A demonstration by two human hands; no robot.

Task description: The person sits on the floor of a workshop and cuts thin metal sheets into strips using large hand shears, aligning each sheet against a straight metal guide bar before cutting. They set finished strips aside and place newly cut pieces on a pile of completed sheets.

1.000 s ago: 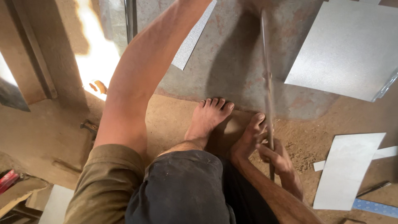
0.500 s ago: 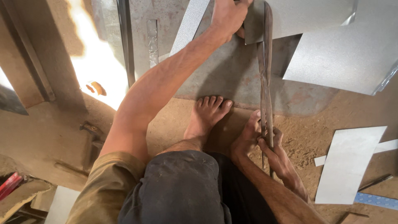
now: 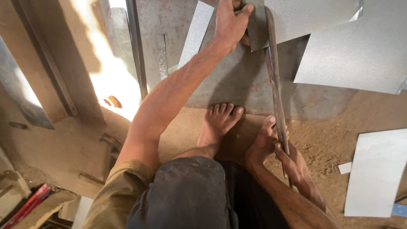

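Hands set for a cut on sheet metal, as I read it.
My left hand [image 3: 229, 23] pinches the near corner of the grey metal sheet [image 3: 305, 17] at the far side; my right hand [image 3: 292, 163] wraps the near handle of the long shears [image 3: 273, 80], beside my right foot [image 3: 265, 142]. Next, I judge, steady downward pressure on the handle with the sheet held flat.
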